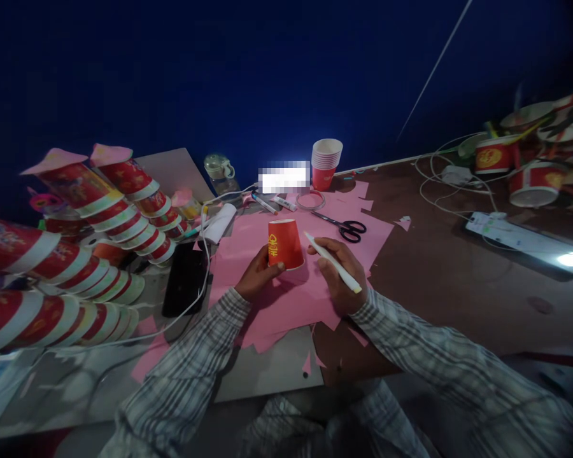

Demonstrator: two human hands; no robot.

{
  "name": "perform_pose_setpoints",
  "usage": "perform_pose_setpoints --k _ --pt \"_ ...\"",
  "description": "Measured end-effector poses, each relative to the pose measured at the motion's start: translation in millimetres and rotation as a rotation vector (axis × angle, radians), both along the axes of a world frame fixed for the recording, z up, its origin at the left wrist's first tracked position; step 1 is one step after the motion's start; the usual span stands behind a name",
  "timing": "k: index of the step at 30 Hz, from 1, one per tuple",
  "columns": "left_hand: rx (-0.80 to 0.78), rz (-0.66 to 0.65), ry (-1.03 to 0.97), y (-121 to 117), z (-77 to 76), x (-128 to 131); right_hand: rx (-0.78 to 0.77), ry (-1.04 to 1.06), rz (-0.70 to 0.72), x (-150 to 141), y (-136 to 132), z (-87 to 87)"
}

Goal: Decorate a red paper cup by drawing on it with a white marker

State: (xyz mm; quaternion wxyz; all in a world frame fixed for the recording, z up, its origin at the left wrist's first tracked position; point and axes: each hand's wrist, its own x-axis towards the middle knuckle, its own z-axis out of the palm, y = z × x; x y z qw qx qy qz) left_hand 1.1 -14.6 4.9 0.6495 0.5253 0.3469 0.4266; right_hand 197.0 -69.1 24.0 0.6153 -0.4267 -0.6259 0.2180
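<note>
Dark blue wall (219,76) across the upper part of the frame, crossed at upper right by a thin white line (438,63). Below it, brown table (424,286) at right and grey board (267,375) at bottom centre, both partly under pink paper (277,312), with small scraps (307,364) near the lower edge. At far left, slanting towers (102,207) of red-and-white cups; just beside them, black phone (184,283). Above centre, upright stack (323,177) of cups; right of centre, black scissors (351,231) flat on the paper.

Mid-frame, red cup (285,245) with yellow lettering, wide rim downward; impossible to tell whether touching the paper. Left hand (258,275) closed round its left side, thumb by the lower rim, other fingers mostly hidden behind. Right hand (346,277) clamped on white pen (332,261), thumb and fingers together, tip near the cup but apart from it.
</note>
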Motion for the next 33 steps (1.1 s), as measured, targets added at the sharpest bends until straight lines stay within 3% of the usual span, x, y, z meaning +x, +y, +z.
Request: perform_pose_setpoints --k 4,13,20,33 --pt "0.001 -0.01 -0.036 1.0 -2.7 0.7 -0.041 0.056 0.013 -1.3 2.4 -4.1" --pt "-0.073 -0.013 -0.082 -6.6 1.3 4.3 0.046 -0.04 0.071 -2.9 1.0 -3.8" --pt "0.103 -0.033 -0.006 -1.6 5.1 1.5 0.09 -0.075 0.087 -3.0 1.1 -3.6" --pt "0.071 -0.01 0.023 -0.7 4.1 1.5 0.052 -0.02 0.102 -1.9 0.4 -0.7"
